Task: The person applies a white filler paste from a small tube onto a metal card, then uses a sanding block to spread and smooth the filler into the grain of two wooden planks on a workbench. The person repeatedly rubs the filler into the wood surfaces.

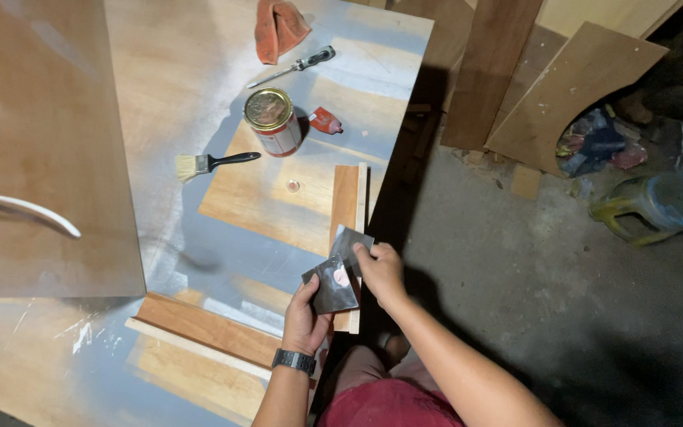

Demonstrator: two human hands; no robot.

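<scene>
- You are standing at the right edge of the paint-streaked plywood workbench [199, 79], holding two dark grey sheets of what looks like sandpaper over the near end of a narrow reddish-brown wooden strip [347, 207].
- Your left hand [306, 316], a dark watch [293, 361] on its wrist, is grasping the nearer dark square sheet [330, 286], thumb pressing on its face.
- Your right hand [381, 273] is pinching the farther grey sheet [347, 241] at its right edge; the two sheets are overlapping, touching near a pale pink smear.
- Both grips are closed on the paper; neither hand is touching the strip itself, as far as the view is showing.
- Judging from this, you are sorting or folding the abrasive, so keeping the grit faces outward and the fold crisp would be serving you well.
- Holding the paper flat along the strip's length, not across its edge, would likely be sparing the corners.
- Far from your hands, a round tin can with a gold lid [272, 120] is standing on a bare wooden panel [266, 198], with a black-handled, pale-bristled brush [213, 164] lying just to its left.
- A small red object [326, 121] is lying beside the can on its right; a black-handled screwdriver [294, 66] and an orange rag [278, 28] are lying farther off.
- Keeping sanding dust well apart from that can seems prudent.
</scene>
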